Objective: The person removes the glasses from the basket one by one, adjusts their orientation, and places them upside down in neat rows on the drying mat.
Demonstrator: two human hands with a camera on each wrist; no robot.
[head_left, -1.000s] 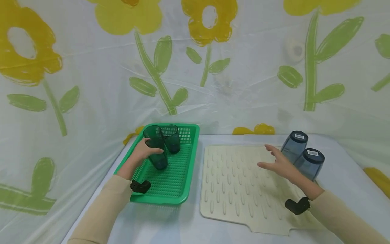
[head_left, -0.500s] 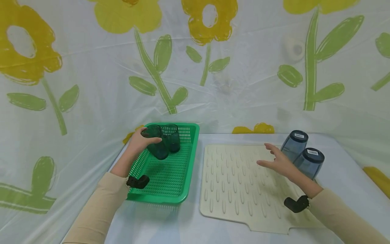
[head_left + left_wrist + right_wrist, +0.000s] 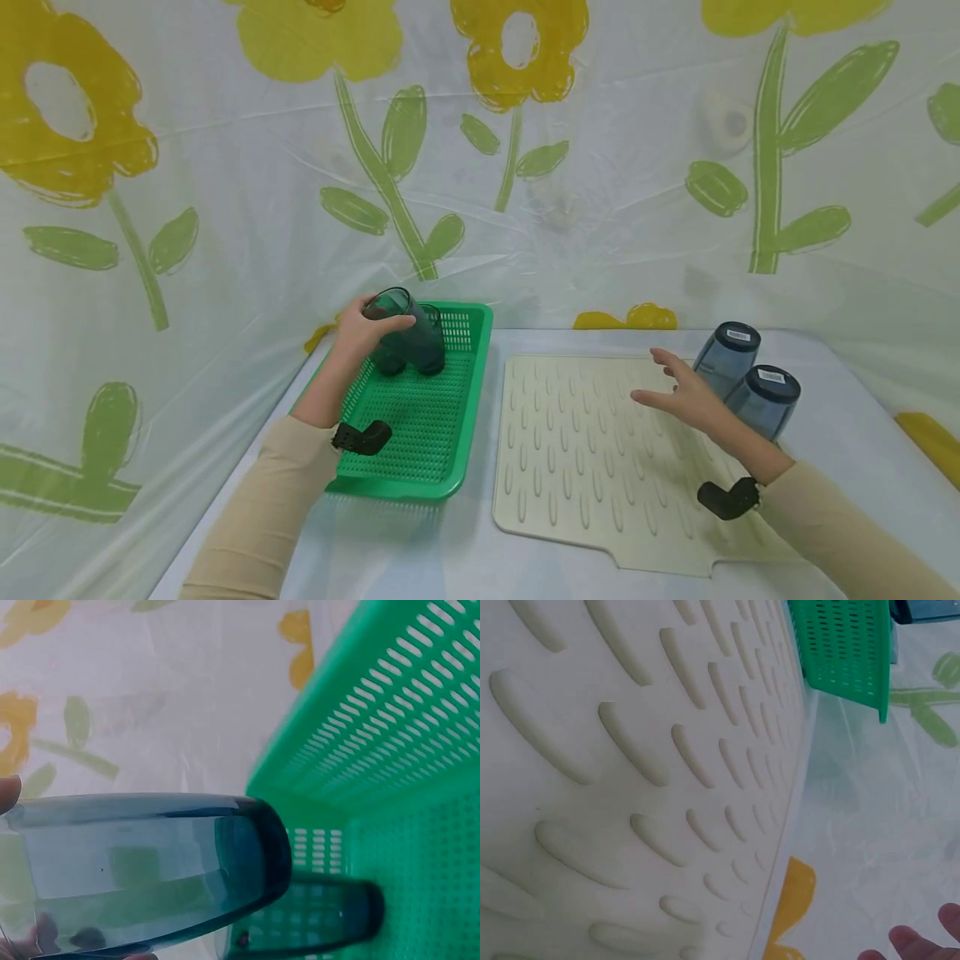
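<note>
My left hand grips a tinted blue drinking glass near its rim, thumb on the near side. The glass is tilted, mouth up toward the hand, over the back left of a green plastic basket. Behind it in the basket is another glass, partly hidden in the head view. My right hand hovers over a cream ridged drying mat, thumb and fingers spread with nothing between them. Beside that hand, two blue glasses stand upside down, a far glass and a nearer glass.
The basket and the mat lie side by side on a white-covered table, a narrow gap between them. A flowered plastic sheet hangs right behind the table and along its left side. The basket has raised, slotted walls.
My left hand first reaches into the basket at a glass, then lifts it up and slightly right, so it overlaps the glassware behind. My right hand stays almost still.
</note>
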